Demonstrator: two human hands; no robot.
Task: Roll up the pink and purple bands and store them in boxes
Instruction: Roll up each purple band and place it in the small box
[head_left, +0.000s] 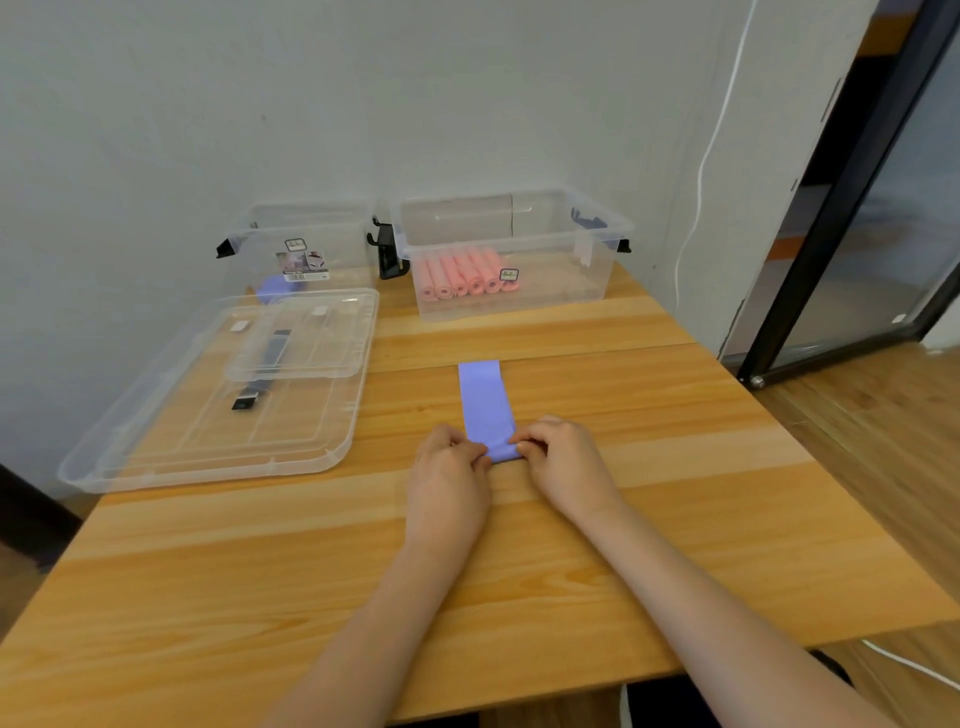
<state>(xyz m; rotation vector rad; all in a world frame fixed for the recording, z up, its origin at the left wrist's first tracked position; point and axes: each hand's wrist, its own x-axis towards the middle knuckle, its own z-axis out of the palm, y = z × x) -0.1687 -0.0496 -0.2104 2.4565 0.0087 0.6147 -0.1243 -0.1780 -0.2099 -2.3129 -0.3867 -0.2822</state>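
On table (623, 519), purple band (484, 400) lengthwise toward wall.

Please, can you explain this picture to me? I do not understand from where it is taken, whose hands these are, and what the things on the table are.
A camera worn on a person's head looks down at a wooden table. The left hand and right hand pinch the near end of a purple band, starting a roll. Behind, the right clear box holds pink rolls; the left clear box holds something purple. Two clear lids lie on the left.
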